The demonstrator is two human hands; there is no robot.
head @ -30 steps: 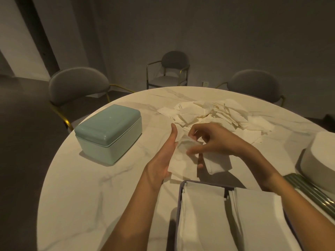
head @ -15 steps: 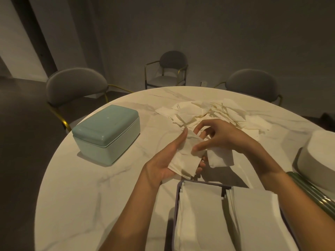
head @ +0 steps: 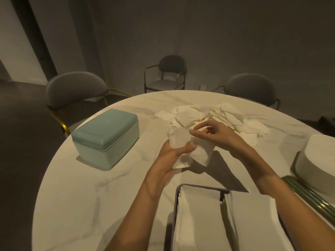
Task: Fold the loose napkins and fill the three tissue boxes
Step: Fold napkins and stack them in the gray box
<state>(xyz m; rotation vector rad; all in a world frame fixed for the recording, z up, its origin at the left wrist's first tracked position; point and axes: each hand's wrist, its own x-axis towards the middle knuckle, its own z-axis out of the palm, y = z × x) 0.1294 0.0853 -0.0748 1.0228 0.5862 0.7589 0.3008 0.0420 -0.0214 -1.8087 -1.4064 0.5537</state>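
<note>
My left hand (head: 169, 158) grips a white napkin (head: 179, 140) above the middle of the round marble table, thumb pressed across its front. My right hand (head: 212, 134) pinches the napkin's upper right edge, and a second white flap (head: 202, 154) hangs below that hand. Behind both hands lies a pile of loose napkins (head: 219, 116). At the near edge an open grey-rimmed tissue box (head: 176, 205) holds two stacks of folded napkins (head: 199, 220). A mint-green tissue box (head: 106, 136) stands lid-on at the left. A white round box (head: 319, 165) sits at the right edge.
A dark green ribbed object (head: 308, 192) lies beside the white round box. Three grey chairs with gold frames stand behind the table: left (head: 76, 89), middle (head: 172, 69), right (head: 251, 88). The marble table (head: 87, 192) curves off toward dark floor at the left.
Both hands lifted the napkin slightly away from me. My left thumb has closed over its front, and my right fingers moved up to its top right edge.
</note>
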